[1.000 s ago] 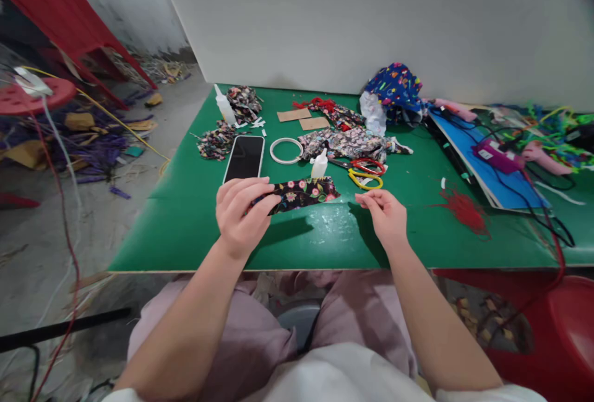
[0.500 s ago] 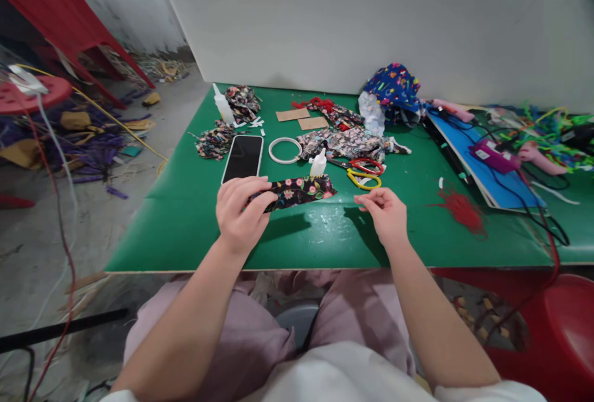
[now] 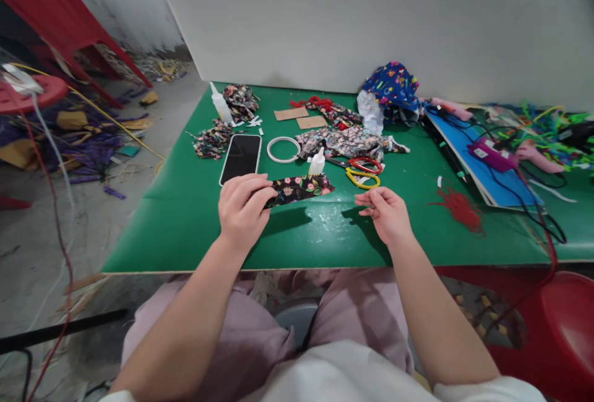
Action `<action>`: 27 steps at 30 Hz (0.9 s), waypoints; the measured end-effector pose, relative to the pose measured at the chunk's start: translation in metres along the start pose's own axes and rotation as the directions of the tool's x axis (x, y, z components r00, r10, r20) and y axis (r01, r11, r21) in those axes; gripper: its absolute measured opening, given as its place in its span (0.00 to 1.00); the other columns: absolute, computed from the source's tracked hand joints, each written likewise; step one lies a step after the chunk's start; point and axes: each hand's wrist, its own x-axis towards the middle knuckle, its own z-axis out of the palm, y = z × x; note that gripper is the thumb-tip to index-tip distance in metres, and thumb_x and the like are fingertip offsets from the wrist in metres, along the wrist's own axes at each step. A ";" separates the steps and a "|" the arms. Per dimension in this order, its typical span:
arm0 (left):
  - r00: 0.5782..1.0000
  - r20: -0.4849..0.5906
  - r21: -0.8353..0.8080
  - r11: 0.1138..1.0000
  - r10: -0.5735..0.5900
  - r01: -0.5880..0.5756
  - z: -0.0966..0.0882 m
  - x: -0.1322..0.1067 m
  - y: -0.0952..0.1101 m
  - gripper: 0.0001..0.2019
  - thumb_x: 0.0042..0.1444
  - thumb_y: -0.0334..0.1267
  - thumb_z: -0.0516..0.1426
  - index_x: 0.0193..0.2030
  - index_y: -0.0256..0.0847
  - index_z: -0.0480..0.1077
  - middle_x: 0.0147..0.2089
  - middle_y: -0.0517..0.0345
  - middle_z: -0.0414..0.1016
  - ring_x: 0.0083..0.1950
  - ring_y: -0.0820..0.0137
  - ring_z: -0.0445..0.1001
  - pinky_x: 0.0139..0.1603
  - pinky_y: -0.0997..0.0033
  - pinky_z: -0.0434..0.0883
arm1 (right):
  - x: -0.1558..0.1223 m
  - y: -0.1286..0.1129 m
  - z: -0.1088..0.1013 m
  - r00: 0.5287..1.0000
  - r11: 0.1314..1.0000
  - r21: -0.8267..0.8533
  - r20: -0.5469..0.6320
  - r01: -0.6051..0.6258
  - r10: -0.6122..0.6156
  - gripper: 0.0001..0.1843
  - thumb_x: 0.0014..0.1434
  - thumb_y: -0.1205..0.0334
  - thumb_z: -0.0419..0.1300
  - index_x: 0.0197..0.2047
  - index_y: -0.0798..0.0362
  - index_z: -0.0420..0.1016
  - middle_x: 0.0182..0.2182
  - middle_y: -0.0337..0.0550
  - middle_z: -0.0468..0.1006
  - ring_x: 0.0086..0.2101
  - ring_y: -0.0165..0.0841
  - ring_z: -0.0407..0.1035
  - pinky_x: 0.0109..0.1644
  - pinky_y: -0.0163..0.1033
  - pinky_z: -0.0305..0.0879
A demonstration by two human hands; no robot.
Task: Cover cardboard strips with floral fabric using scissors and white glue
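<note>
My left hand (image 3: 244, 210) is closed on one end of a dark floral fabric strip (image 3: 301, 188), held just above the green table (image 3: 185, 216). The strip stretches to the right toward a small white glue bottle (image 3: 317, 162). My right hand (image 3: 387, 216) hovers over the table to the right of the strip, fingers curled with the tips pinched together; what they hold, if anything, is too small to make out. A black phone (image 3: 241, 158) lies just beyond my left hand.
A white ring (image 3: 284, 149), red and yellow scissors (image 3: 364, 172), floral fabric pieces (image 3: 346, 141), cardboard bits (image 3: 301, 117) and a second bottle (image 3: 219, 104) lie farther back. A blue board (image 3: 482, 161) with cables and a red thread clump (image 3: 459, 207) sit right. A red stool (image 3: 557, 340) stands near my right knee.
Both hands stayed nearly in place. My left hand drew the fabric strip slightly closer and the right fingers shifted a little; the view drifted slightly.
</note>
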 end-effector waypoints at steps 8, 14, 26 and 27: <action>1.000 0.006 -0.005 1.000 -0.004 0.004 0.001 0.000 0.001 0.13 0.42 0.20 0.55 0.31 0.42 0.68 0.35 0.58 0.73 0.43 0.66 0.72 0.44 0.64 0.67 | 0.003 0.003 0.000 0.996 0.997 0.057 -0.069 0.054 -0.050 0.09 0.42 0.64 0.65 0.24 0.54 0.68 0.18 0.32 0.72 0.21 0.23 0.68 0.27 0.29 0.69; 1.000 0.003 -0.014 1.000 -0.020 0.020 0.002 0.000 0.000 0.11 0.45 0.22 0.55 0.31 0.43 0.68 0.35 0.59 0.73 0.42 0.67 0.72 0.44 0.64 0.67 | 0.004 0.005 -0.002 0.998 0.999 0.000 -0.053 0.047 -0.047 0.07 0.45 0.61 0.64 0.27 0.54 0.71 0.24 0.38 0.78 0.26 0.26 0.72 0.33 0.33 0.72; 0.999 -0.012 -0.016 0.999 -0.034 0.034 0.002 0.000 0.000 0.12 0.44 0.22 0.55 0.31 0.43 0.68 0.35 0.59 0.73 0.42 0.66 0.73 0.43 0.64 0.68 | 0.002 0.001 0.000 1.000 0.999 0.042 -0.011 0.010 -0.010 0.07 0.46 0.63 0.63 0.31 0.52 0.71 0.30 0.39 0.79 0.34 0.30 0.74 0.42 0.38 0.71; 0.999 -0.013 -0.017 0.999 -0.035 0.035 0.002 0.000 0.000 0.12 0.43 0.22 0.56 0.31 0.43 0.68 0.35 0.59 0.73 0.42 0.66 0.73 0.43 0.64 0.68 | 0.002 0.001 0.000 1.000 0.999 0.048 -0.014 0.011 -0.011 0.07 0.46 0.63 0.64 0.31 0.52 0.71 0.30 0.39 0.79 0.34 0.29 0.74 0.41 0.38 0.71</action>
